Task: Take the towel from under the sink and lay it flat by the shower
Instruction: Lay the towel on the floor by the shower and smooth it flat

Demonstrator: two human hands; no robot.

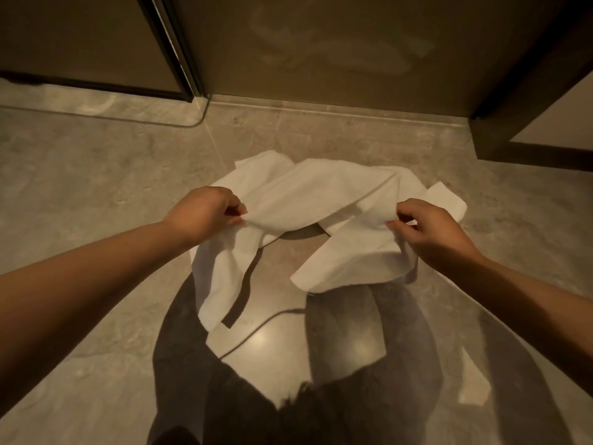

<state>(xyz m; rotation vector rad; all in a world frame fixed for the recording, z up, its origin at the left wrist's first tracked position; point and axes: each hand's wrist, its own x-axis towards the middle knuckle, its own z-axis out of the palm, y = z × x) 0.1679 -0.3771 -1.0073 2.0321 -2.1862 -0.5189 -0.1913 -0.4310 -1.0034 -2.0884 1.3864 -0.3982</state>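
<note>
A white towel (314,194) hangs crumpled and partly unfolded above the marble floor, in the middle of the view. My left hand (202,213) pinches its left edge between thumb and fingers. My right hand (430,232) grips its right edge the same way. Loose flaps droop below both hands, and the far part of the towel bunches toward the glass shower wall (321,53). The towel's lower flaps seem to be off the floor, casting shadows on it.
A dark-framed glass door (173,59) stands at the back left, with a low stone threshold (96,107) running along the floor. A dark frame and a wall panel (529,91) close the back right. Beige marble floor (96,187) spreads all around.
</note>
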